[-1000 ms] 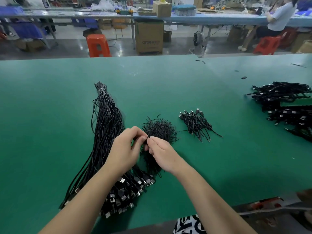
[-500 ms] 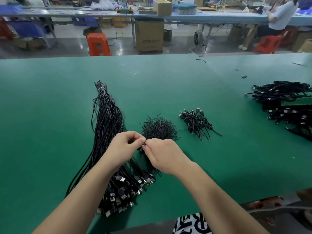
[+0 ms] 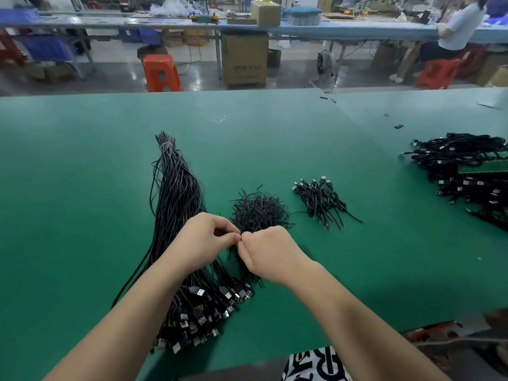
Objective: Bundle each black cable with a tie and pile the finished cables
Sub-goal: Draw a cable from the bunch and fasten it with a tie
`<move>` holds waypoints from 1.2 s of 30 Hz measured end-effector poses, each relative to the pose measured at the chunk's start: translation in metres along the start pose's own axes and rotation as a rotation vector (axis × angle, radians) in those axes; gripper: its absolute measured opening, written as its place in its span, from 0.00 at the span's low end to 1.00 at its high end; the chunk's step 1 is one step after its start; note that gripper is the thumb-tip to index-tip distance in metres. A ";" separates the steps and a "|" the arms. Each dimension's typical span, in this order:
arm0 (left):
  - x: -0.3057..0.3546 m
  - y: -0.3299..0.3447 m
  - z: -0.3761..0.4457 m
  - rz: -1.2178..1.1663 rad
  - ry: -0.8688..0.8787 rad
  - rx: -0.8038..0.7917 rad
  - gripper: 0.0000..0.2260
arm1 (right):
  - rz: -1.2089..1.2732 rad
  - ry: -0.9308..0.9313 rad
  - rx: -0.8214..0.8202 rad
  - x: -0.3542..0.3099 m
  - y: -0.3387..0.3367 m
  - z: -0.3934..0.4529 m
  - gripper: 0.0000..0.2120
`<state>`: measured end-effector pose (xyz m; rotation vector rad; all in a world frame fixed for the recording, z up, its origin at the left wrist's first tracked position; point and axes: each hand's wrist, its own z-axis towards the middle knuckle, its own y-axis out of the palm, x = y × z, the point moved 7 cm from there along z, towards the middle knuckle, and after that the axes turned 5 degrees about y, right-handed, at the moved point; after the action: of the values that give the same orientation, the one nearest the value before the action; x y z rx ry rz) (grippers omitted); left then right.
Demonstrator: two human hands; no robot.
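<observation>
A long sheaf of loose black cables [image 3: 176,204] lies on the green table [image 3: 82,174], its USB plugs fanned out near me. To its right sits a heap of short black ties [image 3: 258,209]. Further right is a small pile of bundled cables [image 3: 320,200]. My left hand [image 3: 204,237] and my right hand [image 3: 265,250] meet fingertip to fingertip just in front of the tie heap. Both pinch a folded black cable with a thin tie on it. The cable hangs below my hands, mostly hidden by them.
A larger heap of black cables [image 3: 467,171] lies at the table's right edge. A few small black scraps [image 3: 398,126] dot the far right of the table. Beyond the table are an orange stool [image 3: 160,74], a cardboard box [image 3: 244,60] and a seated person [image 3: 453,31].
My hands have drawn closer together and shifted slightly toward me. My right wrist has turned over, so its knuckles face up.
</observation>
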<state>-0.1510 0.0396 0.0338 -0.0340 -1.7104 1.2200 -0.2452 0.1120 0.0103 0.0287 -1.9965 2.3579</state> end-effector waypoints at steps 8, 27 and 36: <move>0.002 0.008 0.006 0.237 0.010 -0.083 0.07 | -0.055 -0.097 -0.057 -0.006 0.012 0.002 0.15; -0.017 -0.019 0.008 -0.137 -0.134 0.171 0.06 | 1.662 0.445 -0.146 0.053 0.007 0.007 0.27; 0.003 -0.014 0.008 -0.010 -0.014 0.201 0.04 | 1.686 0.591 0.037 0.033 0.022 0.010 0.06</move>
<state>-0.1513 0.0292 0.0461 0.1039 -1.5910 1.3818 -0.2790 0.0996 -0.0078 -2.8147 -1.6625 2.1588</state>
